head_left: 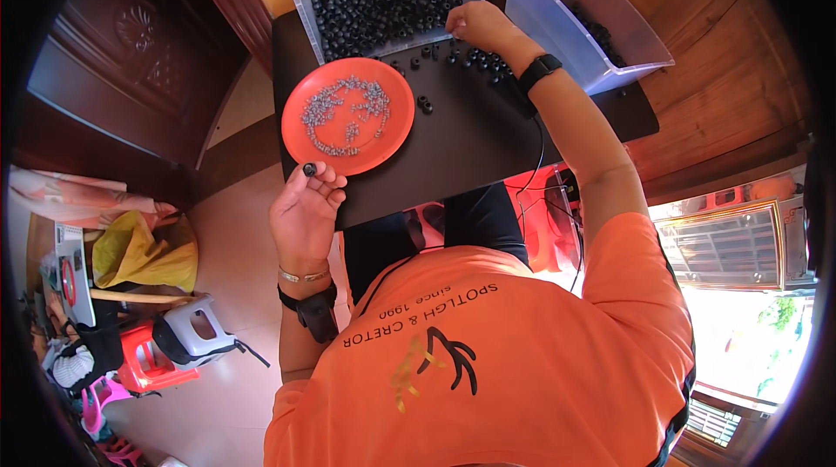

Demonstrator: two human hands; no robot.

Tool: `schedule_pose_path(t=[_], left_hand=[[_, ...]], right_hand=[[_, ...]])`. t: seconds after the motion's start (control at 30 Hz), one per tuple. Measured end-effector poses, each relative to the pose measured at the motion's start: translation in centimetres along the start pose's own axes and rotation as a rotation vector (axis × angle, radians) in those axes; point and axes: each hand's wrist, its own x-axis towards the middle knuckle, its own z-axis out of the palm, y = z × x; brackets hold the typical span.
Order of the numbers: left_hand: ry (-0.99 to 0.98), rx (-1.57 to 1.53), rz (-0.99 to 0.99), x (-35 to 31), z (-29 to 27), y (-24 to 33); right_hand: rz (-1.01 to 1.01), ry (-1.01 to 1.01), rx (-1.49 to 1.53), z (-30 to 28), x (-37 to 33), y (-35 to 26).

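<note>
My left hand (305, 215) is raised at the table's near left edge, palm up. Between its thumb and fingertips it grips a small black round piece with a hole (310, 169). Just beyond is a red-orange plate (394, 132) with many tiny silvery metal pieces (324, 110) scattered in a rough ring. My right hand (483, 25) reaches to the front of a clear plastic bin (305, 10) heaped with black round pieces (383, 6). Its fingers are pinched together; whatever is between them is hidden. Loose black pieces (479, 60) lie on the table below that hand.
The dark table (461, 154) stands close to my lap. A second clear bin (557, 10) with black pieces inside is at the right, beside my right forearm. A thin cable (542, 149) hangs over the table's near edge. Stools (196, 332) stand on the floor at left.
</note>
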Motion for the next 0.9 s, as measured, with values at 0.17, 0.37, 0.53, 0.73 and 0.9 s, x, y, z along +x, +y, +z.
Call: schedule_pose_path(t=[0.17,0.37,0.53,0.73,0.9], left_hand=[[0.009,-0.012,-0.013,0.3,0.0,0.1],[0.014,-0.009,-0.01,0.0,-0.2,0.3],[0.013,-0.007,-0.006,-0.1,-0.2,0.3],[-0.019,-0.007,-0.014,-0.1,-0.1,0.1],[-0.059,0.005,0.009,0.0,1.3,0.0]], right_hand=[[-0.028,-0.082,0.032,1.6,1.1,-0.4],[-0.085,-0.16,-0.125,2.6,1.7,-1.8],[-0.096,-0.201,-0.143,2.5,1.8,-1.4],[-0.031,-0.051,0.101,1.4,0.7,-1.1],[-0.048,-0.193,1.09,-1.0,-3.3,-6.5]])
